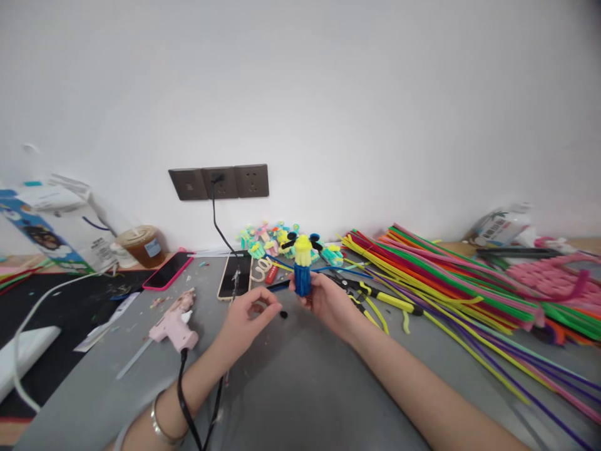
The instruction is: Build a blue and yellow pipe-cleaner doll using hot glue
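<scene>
My right hand (328, 300) holds a small pipe-cleaner figure (303, 266) upright by its blue body; the figure has a yellow top and black loops at the sides. My left hand (248, 316) is just left of it, fingers curled in a pinch with thumb and forefinger close together; what they hold, if anything, is too small to make out. A tiny black bit (283, 314) lies on the grey table (291, 382) between the hands. A pink glue gun (176, 326) lies left of my left wrist, its black cord running over my forearm.
A big spread of coloured pipe cleaners (446, 275) covers the right side. Yellow-handled cutters (375, 293) lie by my right hand. Two phones (168, 270) (235, 275), small scissors (263, 269), several finished figures (267, 238), an iced drink (139, 245) and a wall socket (218, 181) stand behind.
</scene>
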The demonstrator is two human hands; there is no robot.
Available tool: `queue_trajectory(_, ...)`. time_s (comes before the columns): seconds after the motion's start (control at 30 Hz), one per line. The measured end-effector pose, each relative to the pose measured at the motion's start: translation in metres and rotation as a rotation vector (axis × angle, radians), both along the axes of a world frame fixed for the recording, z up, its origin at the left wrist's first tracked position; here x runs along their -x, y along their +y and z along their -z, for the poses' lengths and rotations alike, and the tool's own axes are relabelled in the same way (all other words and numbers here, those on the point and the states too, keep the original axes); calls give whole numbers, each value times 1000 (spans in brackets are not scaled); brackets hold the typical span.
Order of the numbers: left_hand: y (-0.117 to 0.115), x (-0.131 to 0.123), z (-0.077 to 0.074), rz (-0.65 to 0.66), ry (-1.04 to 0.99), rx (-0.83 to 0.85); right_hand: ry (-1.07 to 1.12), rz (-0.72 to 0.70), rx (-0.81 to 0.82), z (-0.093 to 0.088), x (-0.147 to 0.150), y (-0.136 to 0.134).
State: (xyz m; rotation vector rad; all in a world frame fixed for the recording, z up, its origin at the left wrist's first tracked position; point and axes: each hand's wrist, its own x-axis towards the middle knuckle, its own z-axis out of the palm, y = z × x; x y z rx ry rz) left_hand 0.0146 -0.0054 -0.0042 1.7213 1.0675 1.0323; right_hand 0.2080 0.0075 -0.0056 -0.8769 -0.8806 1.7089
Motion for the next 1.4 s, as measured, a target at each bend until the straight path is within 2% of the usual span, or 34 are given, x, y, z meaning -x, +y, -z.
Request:
queue_trajectory(0.17, 0, 0, -1, 7, -2, -25, 41, 11, 35, -1, -2, 2)
queue_trajectory(0.33, 0, 0, -3, -19, 6, -18, -13, -4, 36, 2, 0, 2)
queue_trajectory(0.6, 6, 2, 3, -188, -176, 2, -200, -157, -66, 8, 8, -6)
queue_trajectory(0.73, 7, 4, 3, -237, -159, -19, -298, -196, -98, 11, 10, -8)
queue_trajectory(1.03, 4, 5, -1, -203, -129, -48, -316, -234, -108, 12, 11, -9)
queue_trajectory(1.4, 4, 5, 1, -193, -118, -27, -292, -237, -142, 1, 10, -18)
